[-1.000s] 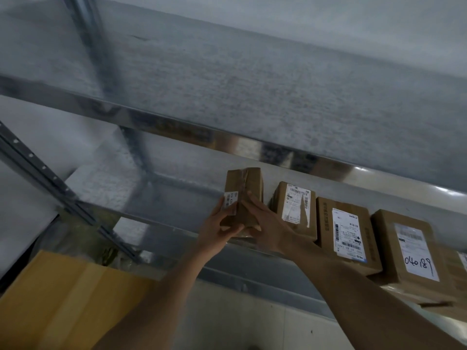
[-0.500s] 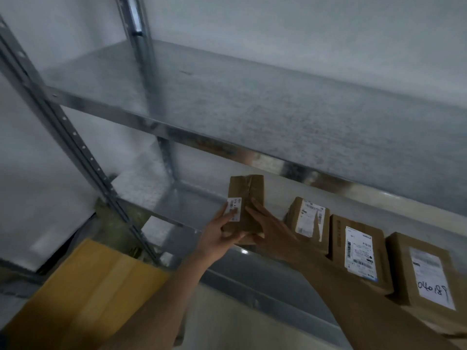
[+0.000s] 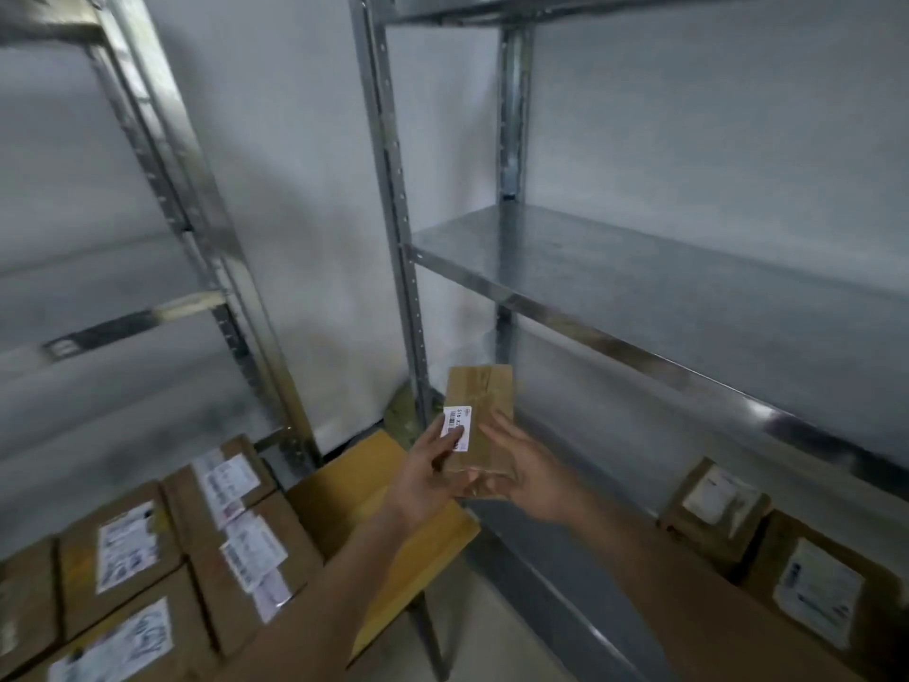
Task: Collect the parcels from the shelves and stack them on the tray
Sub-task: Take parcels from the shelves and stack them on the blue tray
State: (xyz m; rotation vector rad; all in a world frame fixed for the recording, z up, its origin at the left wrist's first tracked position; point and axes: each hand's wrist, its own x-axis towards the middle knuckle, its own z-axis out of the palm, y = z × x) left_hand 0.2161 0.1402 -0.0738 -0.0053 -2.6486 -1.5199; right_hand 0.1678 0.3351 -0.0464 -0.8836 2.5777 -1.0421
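Both hands, left hand (image 3: pixel 427 477) and right hand (image 3: pixel 529 477), grip a small parcel (image 3: pixel 479 418) in open air. It is off the shelf edge (image 3: pixel 615 344), with stacked parcels (image 3: pixel 196 548) near left.

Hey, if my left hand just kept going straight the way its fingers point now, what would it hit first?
The left hand already grips the small parcel, so that goes first. Carried on up and right, the parcel would probably meet the front edge of the metal shelf; depth is unclear.

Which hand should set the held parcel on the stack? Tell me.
Probably left. Both hands, left hand and right hand, grip the small parcel, but the stacked parcels lie on the left hand's side.
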